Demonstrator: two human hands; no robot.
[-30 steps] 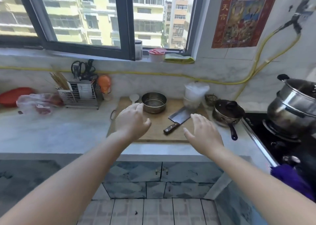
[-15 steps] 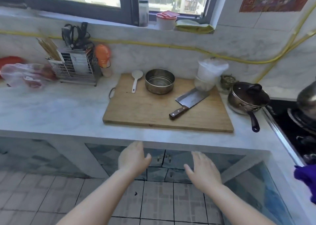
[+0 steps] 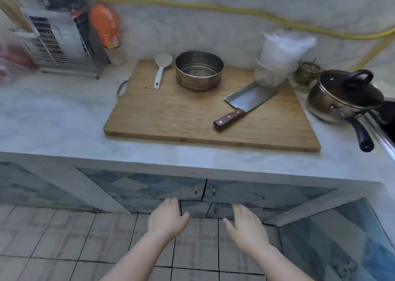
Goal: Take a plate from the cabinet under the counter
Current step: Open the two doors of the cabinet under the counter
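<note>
- Cabinet doors (image 3: 205, 192) under the counter (image 3: 192, 160) are both closed; no plate shows anywhere, so its place and the way it lies or points cannot be told.
- Two small metal handles (image 3: 204, 190) sit side by side at the seam where the two doors meet, just below the counter's front edge.
- Door fronts carry a blue-grey diamond pattern; the pair runs lengthwise left to right along the counter.
- Left hand (image 3: 165, 217) is held low before the doors, palm down, fingers spread loosely, gripping nothing; its fingertips point toward the foot of the left door.
- Right hand (image 3: 245, 226) is alongside it, apart from it, also open and empty, fingers toward the foot of the right door.
- Neither hand touches a handle; both are below the handles, over the tiled floor (image 3: 85, 238).
- On the counter above lies a wooden cutting board (image 3: 192, 118), long side parallel to the counter edge.
- On the board: a steel bowl (image 3: 199, 70), a white rice paddle (image 3: 161, 68) just beside it on the left, and a cleaver (image 3: 245, 103) lying diagonally, its wooden handle toward the front.
- A bagged white container (image 3: 280, 54) stands at the board's back right corner, over the cleaver's blade tip.
- Right of the board sits a lidded saucepan (image 3: 344, 97), its black handle toward the counter's front edge.
- At back left stands a wire rack (image 3: 57, 48) with an orange bottle (image 3: 105, 27) beside it; both are blurred.
</note>
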